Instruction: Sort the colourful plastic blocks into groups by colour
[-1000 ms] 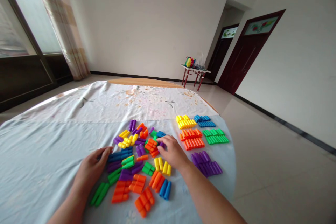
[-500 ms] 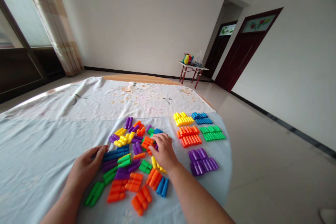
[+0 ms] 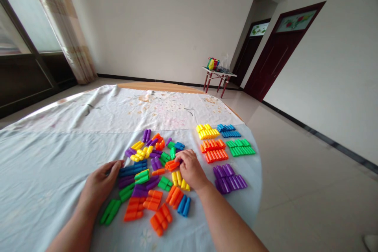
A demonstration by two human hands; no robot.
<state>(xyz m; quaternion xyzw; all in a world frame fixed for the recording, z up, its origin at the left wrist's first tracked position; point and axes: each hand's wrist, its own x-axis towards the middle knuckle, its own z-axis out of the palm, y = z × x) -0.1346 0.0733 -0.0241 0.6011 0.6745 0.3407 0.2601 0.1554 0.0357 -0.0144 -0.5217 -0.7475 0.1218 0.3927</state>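
Note:
Rounded plastic building blocks in several colours lie in a loose heap on the cloth. My right hand [image 3: 192, 168] is over the heap's right side, fingers and thumb pinched on orange building blocks [image 3: 171, 165]. On the left, my left hand [image 3: 100, 184] rests on the cloth with its fingers drawn together at the near end of a row of blue building blocks [image 3: 134, 168]; its fingertips are partly hidden. Around them lie purple blocks [image 3: 156, 163], yellow blocks [image 3: 176, 178], green blocks [image 3: 165, 183] and more orange blocks [image 3: 161, 219].
Right of the heap, blocks stand sorted by colour: yellow group [image 3: 207, 131], blue group [image 3: 228, 130], orange group [image 3: 214, 151], green group [image 3: 240, 147], purple group [image 3: 229, 178]. A pale cloth [image 3: 59, 157] covers the round table. Farther off stands a small table [image 3: 220, 73] with bags.
My right hand has shifted slightly right, and the orange blocks at its fingertips have turned and moved right. The left hand keeps its place by the blue blocks. The view has tilted slightly.

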